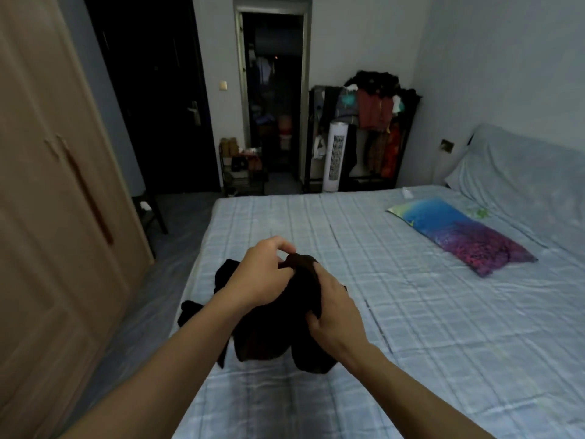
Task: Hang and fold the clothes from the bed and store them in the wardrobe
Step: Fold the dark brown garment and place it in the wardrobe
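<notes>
The closed wardrobe (53, 198) fills the left side, beside the bed (411, 312). Over the bed's near-left part, the left hand (259, 277) pinches the top of a bunched black garment (269, 331), fingers curled. The right hand (332, 305) grips its right side, closed. A colourful pillow (462, 234) lies far right.

A single head-worn wide-angle view looks forward and down from the near edge of the bed (411, 312), close above it. It faces across the bed toward the far wall, with the wardrobe (47, 217) left of the bed and a doorway (272, 99) beyond the bed.
</notes>
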Motion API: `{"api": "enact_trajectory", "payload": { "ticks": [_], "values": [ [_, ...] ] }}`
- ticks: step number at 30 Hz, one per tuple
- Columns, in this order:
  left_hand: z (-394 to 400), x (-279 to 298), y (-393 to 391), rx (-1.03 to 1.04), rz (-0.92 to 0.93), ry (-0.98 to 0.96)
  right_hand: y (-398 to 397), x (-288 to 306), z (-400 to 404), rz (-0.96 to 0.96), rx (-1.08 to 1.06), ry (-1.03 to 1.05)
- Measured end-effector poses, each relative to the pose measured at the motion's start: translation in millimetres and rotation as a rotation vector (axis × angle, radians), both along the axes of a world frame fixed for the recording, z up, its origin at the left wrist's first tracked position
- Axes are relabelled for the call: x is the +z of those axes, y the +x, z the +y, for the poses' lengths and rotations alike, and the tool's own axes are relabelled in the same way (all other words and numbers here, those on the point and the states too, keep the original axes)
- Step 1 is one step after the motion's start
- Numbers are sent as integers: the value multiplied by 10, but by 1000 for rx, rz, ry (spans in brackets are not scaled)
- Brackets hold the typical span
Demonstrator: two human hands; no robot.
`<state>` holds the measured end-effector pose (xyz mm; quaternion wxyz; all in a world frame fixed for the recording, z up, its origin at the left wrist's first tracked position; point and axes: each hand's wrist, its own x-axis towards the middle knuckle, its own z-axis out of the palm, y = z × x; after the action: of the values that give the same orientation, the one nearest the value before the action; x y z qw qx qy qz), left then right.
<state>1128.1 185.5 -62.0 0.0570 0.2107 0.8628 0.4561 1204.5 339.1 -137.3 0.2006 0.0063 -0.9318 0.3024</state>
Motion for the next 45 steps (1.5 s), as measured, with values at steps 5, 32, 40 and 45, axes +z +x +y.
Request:
{"api": "enact_trajectory", "payload": {
  "ticks": [5, 32, 40, 45],
  "values": [
    [-399, -177, 56, -181, 84, -200, 65, 90, 202, -196, -80, 312],
    [-533, -233, 247, 32, 656, -176, 247, -184, 405, -268, -153, 390],
    [-774, -272, -26, 136, 531, -60, 255, -178, 680, -282, -220, 359],
    [-1071, -81, -147, -59, 352, -153, 114, 251, 957, -27, -238, 60]
  ]
}}
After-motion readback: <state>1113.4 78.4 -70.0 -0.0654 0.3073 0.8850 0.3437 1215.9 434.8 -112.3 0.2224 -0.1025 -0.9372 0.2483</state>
